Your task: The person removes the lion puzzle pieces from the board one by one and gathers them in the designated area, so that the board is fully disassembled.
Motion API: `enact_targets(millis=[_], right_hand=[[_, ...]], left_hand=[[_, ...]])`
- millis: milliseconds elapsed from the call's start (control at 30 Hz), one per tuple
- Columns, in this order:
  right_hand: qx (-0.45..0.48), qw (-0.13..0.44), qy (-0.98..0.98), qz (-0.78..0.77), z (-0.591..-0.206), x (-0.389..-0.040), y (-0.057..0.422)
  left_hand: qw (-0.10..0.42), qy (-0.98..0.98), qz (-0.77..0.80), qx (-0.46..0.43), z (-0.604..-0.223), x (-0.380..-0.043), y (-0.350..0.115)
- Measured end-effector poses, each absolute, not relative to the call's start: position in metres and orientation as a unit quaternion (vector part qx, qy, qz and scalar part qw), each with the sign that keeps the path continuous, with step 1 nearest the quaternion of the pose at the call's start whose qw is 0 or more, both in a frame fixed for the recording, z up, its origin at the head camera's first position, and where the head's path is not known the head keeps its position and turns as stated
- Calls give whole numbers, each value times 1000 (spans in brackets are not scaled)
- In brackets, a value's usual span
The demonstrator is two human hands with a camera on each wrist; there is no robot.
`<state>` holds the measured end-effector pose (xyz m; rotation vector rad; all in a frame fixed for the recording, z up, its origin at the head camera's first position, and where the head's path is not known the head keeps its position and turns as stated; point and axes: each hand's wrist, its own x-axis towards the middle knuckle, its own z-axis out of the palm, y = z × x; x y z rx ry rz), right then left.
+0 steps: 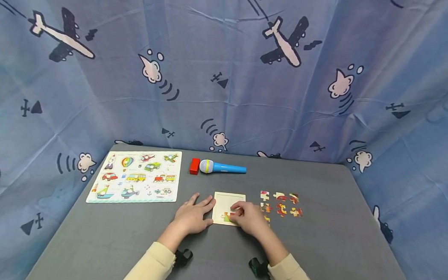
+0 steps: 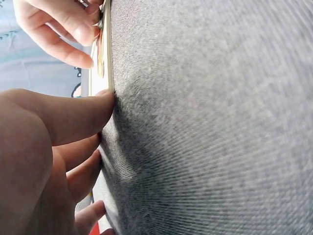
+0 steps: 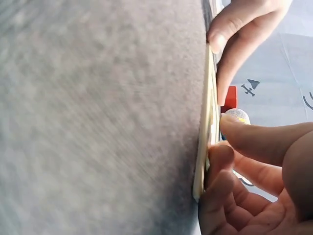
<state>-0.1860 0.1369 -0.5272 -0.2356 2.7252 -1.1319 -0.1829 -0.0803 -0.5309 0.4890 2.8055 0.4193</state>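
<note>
A small pale puzzle tray [image 1: 224, 200] lies on the grey table in front of the person. Two joined puzzle pieces [image 1: 225, 217], green, yellow and red, sit along its near side, partly covered by the right hand. The left hand [image 1: 192, 217] rests at the tray's left edge with fingers spread, and its thumb [image 2: 93, 115] touches the near left corner. Over the lower right part of the tray, the right hand [image 1: 251, 218] holds a puzzle piece with bent fingers [image 3: 222, 159]. Its fingertips largely hide that piece.
Several loose puzzle pieces [image 1: 280, 209] lie in rows right of the tray, one partly behind the right hand. A picture board of vehicles [image 1: 147, 191] lies at the back left. Behind the tray are a red block [image 1: 194, 166] and a blue toy microphone [image 1: 228, 168].
</note>
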Motion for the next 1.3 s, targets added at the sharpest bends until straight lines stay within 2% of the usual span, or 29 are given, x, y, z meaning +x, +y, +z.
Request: enact_targets(millis=[700,867,1133,1300], right_hand=[[-75,80,924,-365,-534,-188,134],[-87,67,914,-390,-533,-186,136],[-71,90,878,-465,-523,-185,149],[-73,73,880,-463,-517,-183,162]], left_hand=[[129,965,151,169,-531,-182,-80],[130,965,152,168,-530,-182,-80],[132,965,150,168,-530,-180,-79],[132,966,148,168,-529,-180,-78]])
